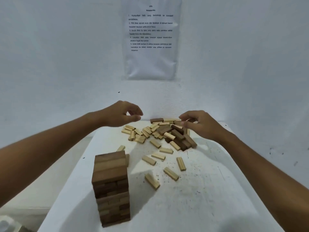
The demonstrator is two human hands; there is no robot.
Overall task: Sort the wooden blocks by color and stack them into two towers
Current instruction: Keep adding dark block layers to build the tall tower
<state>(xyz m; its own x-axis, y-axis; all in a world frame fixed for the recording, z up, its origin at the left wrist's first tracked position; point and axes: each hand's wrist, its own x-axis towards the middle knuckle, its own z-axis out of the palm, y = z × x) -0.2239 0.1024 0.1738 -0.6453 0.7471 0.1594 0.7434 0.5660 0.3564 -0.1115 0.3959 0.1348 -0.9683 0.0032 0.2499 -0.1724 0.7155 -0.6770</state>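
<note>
Right hand (199, 126) pinches a dark block (179, 122) at the table's far edge; left hand (123, 114) loosely curled, empty. Lift straight, sparing neighbours.

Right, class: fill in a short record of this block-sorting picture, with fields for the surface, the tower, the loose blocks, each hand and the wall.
surface: white table
tower: one dark brown block tower, upright at the near left
light tower: not started
pile: mixed dark and light blocks at the far edge
strays: light blocks scattered between pile and tower
left hand: hovers above the pile's left side, fingers curled, holding nothing
right hand: fingertips at the pile's far right; grip unclear
wall: printed instruction sheet, text too blurred to read
</note>
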